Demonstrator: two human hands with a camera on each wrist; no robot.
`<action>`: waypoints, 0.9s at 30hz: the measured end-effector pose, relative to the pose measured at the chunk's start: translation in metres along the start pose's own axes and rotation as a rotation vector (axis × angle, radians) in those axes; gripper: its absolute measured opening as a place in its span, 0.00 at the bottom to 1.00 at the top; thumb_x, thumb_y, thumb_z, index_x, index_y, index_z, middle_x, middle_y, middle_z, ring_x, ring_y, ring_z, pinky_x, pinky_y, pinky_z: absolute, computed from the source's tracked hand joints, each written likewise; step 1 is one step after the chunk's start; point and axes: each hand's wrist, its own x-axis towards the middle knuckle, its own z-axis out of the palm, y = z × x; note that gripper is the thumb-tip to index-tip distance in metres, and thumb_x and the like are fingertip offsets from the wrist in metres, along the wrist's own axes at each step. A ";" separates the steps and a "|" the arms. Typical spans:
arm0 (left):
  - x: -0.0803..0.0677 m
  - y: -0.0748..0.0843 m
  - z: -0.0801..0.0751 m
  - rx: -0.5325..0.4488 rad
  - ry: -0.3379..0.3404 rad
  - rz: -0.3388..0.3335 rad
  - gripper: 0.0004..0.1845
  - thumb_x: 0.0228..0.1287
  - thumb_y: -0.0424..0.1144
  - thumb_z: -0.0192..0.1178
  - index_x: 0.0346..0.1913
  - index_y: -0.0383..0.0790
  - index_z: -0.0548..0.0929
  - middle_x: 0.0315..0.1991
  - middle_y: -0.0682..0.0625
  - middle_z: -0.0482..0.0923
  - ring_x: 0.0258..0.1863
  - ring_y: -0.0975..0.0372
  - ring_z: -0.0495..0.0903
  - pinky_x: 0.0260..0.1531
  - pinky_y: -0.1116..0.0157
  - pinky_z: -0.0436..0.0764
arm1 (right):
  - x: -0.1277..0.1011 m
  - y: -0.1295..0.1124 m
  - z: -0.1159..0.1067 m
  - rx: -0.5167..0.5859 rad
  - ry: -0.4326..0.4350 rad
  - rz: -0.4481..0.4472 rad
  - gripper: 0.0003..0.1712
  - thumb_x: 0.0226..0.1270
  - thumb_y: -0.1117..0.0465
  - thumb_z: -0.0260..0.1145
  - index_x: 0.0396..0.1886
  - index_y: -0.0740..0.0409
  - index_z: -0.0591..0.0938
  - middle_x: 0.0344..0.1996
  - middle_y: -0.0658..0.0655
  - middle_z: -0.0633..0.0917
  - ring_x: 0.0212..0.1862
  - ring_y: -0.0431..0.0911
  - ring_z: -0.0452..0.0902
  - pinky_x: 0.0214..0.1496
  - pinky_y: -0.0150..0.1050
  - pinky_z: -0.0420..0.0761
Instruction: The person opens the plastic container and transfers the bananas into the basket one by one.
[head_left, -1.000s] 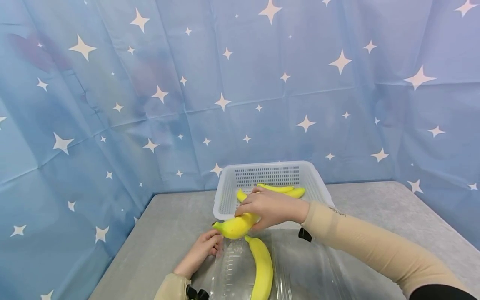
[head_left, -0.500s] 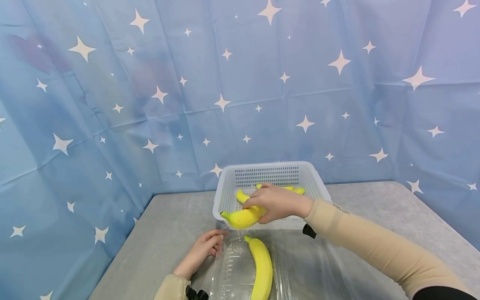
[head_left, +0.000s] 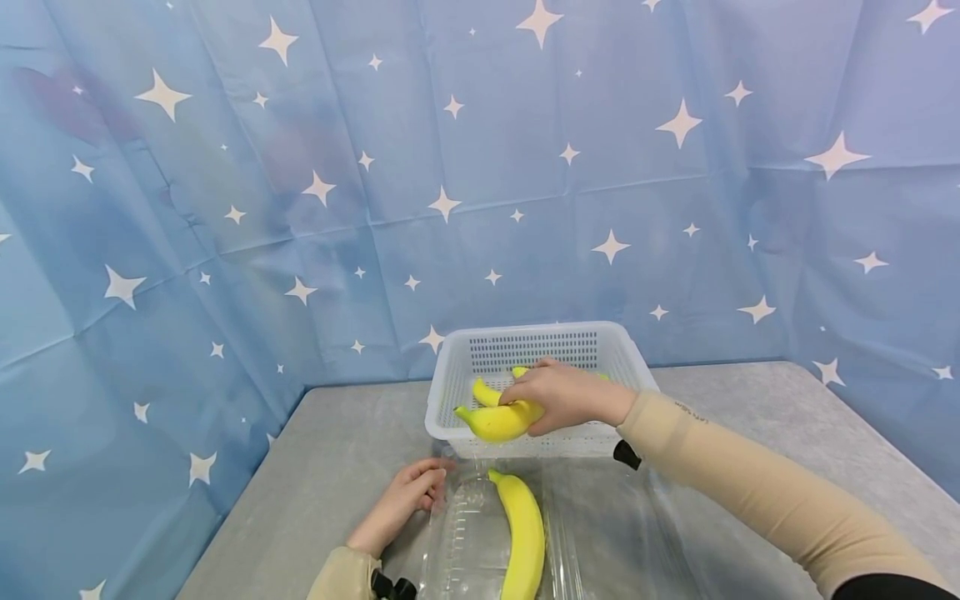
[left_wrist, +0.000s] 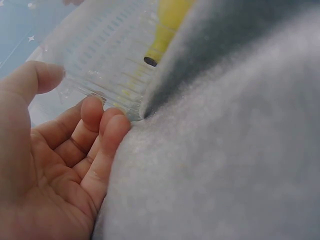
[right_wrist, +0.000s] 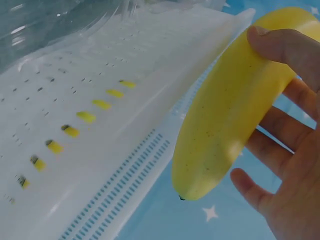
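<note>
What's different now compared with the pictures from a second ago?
The person's right hand has carried the curved, speckled yellow banana forward and to the right, toward the white slotted plastic basket. Nothing was newly grasped or released. The left hand stays at the left edge of the clear plastic container, the other yellow banana lies there as before, and the basket hasn't moved.

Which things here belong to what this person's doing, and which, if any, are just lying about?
In the job:
Banana held in the right hand
Basket, with more bananas inside
Clear box, its edge at the left hand's fingers
Banana in the box

Just surroundings:
Table
Starry curtain
</note>
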 end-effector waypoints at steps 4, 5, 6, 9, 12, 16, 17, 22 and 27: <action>0.000 0.000 0.000 -0.003 -0.001 0.008 0.21 0.70 0.40 0.53 0.58 0.26 0.76 0.25 0.52 0.72 0.23 0.64 0.73 0.24 0.69 0.77 | -0.002 0.004 0.000 0.011 -0.002 0.025 0.24 0.51 0.57 0.75 0.52 0.46 0.82 0.45 0.41 0.84 0.46 0.40 0.77 0.51 0.48 0.69; 0.000 -0.001 0.000 -0.006 -0.002 0.009 0.21 0.70 0.40 0.53 0.58 0.26 0.76 0.25 0.52 0.72 0.23 0.64 0.72 0.24 0.69 0.77 | -0.002 0.005 0.000 0.014 -0.002 0.033 0.24 0.51 0.57 0.75 0.51 0.45 0.82 0.44 0.41 0.84 0.46 0.40 0.77 0.52 0.48 0.69; 0.000 -0.001 0.000 -0.007 -0.004 0.010 0.21 0.70 0.40 0.54 0.58 0.26 0.76 0.25 0.52 0.72 0.23 0.65 0.72 0.24 0.69 0.77 | -0.002 0.006 0.000 0.017 -0.001 0.041 0.24 0.51 0.58 0.75 0.51 0.45 0.82 0.44 0.41 0.84 0.46 0.40 0.77 0.51 0.48 0.69; 0.000 -0.001 0.000 -0.010 -0.009 0.014 0.22 0.70 0.40 0.53 0.58 0.25 0.76 0.25 0.52 0.71 0.23 0.65 0.72 0.24 0.69 0.77 | -0.004 0.008 0.001 0.018 -0.002 0.061 0.25 0.50 0.57 0.75 0.52 0.45 0.82 0.44 0.42 0.84 0.45 0.40 0.77 0.51 0.47 0.68; 0.000 0.000 0.001 -0.016 -0.015 0.015 0.22 0.70 0.40 0.53 0.58 0.25 0.76 0.25 0.52 0.71 0.23 0.65 0.72 0.24 0.69 0.77 | -0.005 0.011 0.002 0.023 -0.007 0.081 0.26 0.50 0.57 0.75 0.53 0.46 0.83 0.45 0.43 0.84 0.45 0.40 0.77 0.51 0.47 0.69; 0.000 0.000 0.001 -0.017 -0.013 0.011 0.22 0.70 0.40 0.54 0.58 0.25 0.76 0.25 0.52 0.71 0.23 0.65 0.72 0.24 0.69 0.77 | -0.008 0.014 0.002 0.039 -0.016 0.110 0.27 0.50 0.57 0.74 0.54 0.46 0.83 0.45 0.44 0.84 0.43 0.39 0.76 0.50 0.46 0.69; 0.000 0.000 0.000 -0.015 -0.012 0.011 0.22 0.70 0.40 0.54 0.58 0.25 0.76 0.25 0.52 0.71 0.24 0.65 0.72 0.24 0.69 0.77 | -0.009 0.015 0.002 0.043 -0.018 0.115 0.27 0.50 0.57 0.74 0.54 0.46 0.83 0.44 0.43 0.84 0.42 0.38 0.76 0.50 0.46 0.69; 0.000 0.000 0.000 -0.013 -0.012 0.010 0.22 0.70 0.41 0.53 0.58 0.26 0.76 0.26 0.52 0.72 0.24 0.65 0.71 0.25 0.69 0.77 | -0.011 0.022 0.004 0.056 -0.032 0.142 0.27 0.52 0.57 0.74 0.55 0.46 0.82 0.45 0.42 0.84 0.41 0.37 0.75 0.51 0.47 0.69; 0.001 -0.002 0.001 -0.017 -0.009 0.017 0.21 0.70 0.39 0.53 0.57 0.25 0.76 0.26 0.52 0.72 0.24 0.65 0.72 0.24 0.70 0.77 | -0.014 0.025 0.005 0.063 -0.058 0.176 0.28 0.54 0.56 0.74 0.57 0.47 0.81 0.49 0.45 0.83 0.46 0.39 0.77 0.54 0.49 0.68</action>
